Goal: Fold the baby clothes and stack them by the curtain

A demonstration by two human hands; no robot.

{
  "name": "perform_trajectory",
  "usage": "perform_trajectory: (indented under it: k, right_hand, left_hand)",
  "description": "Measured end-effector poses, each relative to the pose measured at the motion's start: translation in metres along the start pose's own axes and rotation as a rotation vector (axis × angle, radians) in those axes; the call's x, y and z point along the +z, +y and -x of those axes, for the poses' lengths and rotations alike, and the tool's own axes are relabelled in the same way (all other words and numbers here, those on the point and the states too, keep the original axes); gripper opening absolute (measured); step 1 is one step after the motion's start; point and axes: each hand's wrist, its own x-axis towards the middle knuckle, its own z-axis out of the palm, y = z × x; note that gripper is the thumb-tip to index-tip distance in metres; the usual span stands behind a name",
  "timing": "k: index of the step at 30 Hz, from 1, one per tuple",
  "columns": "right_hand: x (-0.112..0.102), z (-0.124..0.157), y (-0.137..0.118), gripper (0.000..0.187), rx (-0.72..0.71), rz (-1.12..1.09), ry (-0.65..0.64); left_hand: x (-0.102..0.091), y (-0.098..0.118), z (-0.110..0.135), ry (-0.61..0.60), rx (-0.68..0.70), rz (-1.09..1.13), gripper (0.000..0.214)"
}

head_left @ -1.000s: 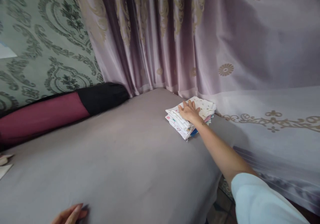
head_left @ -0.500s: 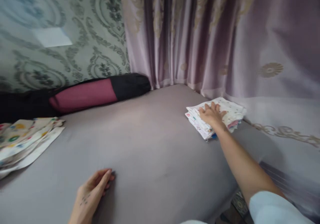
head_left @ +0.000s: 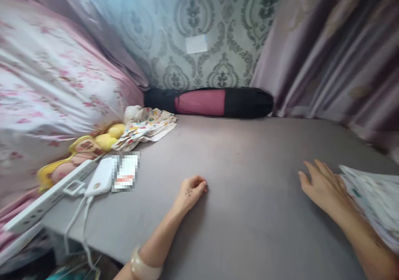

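Observation:
My left hand (head_left: 193, 190) rests on the grey surface near the middle, its fingers loosely curled in. Nothing shows in its grip, though the palm is turned out of sight. On the right, my right hand (head_left: 324, 180) is open with fingers apart, just left of a stack of folded white printed cloths (head_left: 374, 196). The right forearm hides part of that stack's near side, and the frame's edge cuts it off. Far back on the left lies a crumpled white cloth with coloured dots (head_left: 149, 126), away from both hands.
A long black and pink bag (head_left: 199, 103) lies along the wallpapered wall. On the left are yellow plush toys (head_left: 90, 144), a white power strip (head_left: 52, 194) with cables, a white box-shaped device (head_left: 101, 176) and a blurred card (head_left: 126, 172). Curtains (head_left: 299, 51) hang at the right.
My view has swung left, bringing the plush toys and power strip into sight. My right hand has come off the cloth stack to its left side. The left hand stays curled.

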Motion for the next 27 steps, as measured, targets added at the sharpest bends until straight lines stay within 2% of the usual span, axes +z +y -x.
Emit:
perform_trajectory:
  k: [4, 7, 12, 15, 17, 19, 21, 25, 27]
  right_hand:
    - [0.031, -0.005, -0.040, 0.064, -0.116, -0.112, -0.031]
    - [0.045, -0.007, -0.070, 0.064, -0.183, -0.167, -0.058]
    - [0.053, -0.004, -0.116, 0.069, -0.285, -0.182, -0.099]
    - [0.054, 0.001, -0.133, 0.072, -0.303, -0.162, -0.093]
    - [0.056, 0.003, -0.139, 0.074, -0.301, -0.149, -0.088]
    - [0.059, 0.006, -0.140, 0.075, -0.302, -0.144, -0.081]
    - [0.061, 0.008, -0.140, 0.076, -0.309, -0.147, -0.066]
    - [0.060, 0.012, -0.142, 0.076, -0.316, -0.152, -0.031]
    - [0.059, 0.013, -0.144, 0.075, -0.321, -0.144, -0.018]
  left_hand:
    - [0.001, -0.007, -0.004, 0.010, 0.019, -0.011, 0.017]
    - [-0.001, -0.004, -0.003, -0.005, 0.040, -0.013, 0.014]
    - [-0.015, 0.009, -0.004, -0.149, -0.094, 0.101, 0.019]
    - [-0.035, 0.013, -0.014, -0.130, -0.109, 0.135, 0.023]
    - [-0.056, 0.014, -0.024, -0.024, -0.071, 0.116, 0.024]
    - [-0.085, 0.016, -0.036, 0.144, -0.026, 0.096, 0.025]
    - [-0.119, 0.020, -0.047, 0.300, 0.018, 0.100, 0.023]
    - [-0.193, 0.027, -0.066, 0.700, 0.054, 0.085, 0.020]
    - [-0.225, 0.028, -0.070, 0.799, 0.048, 0.076, 0.021]
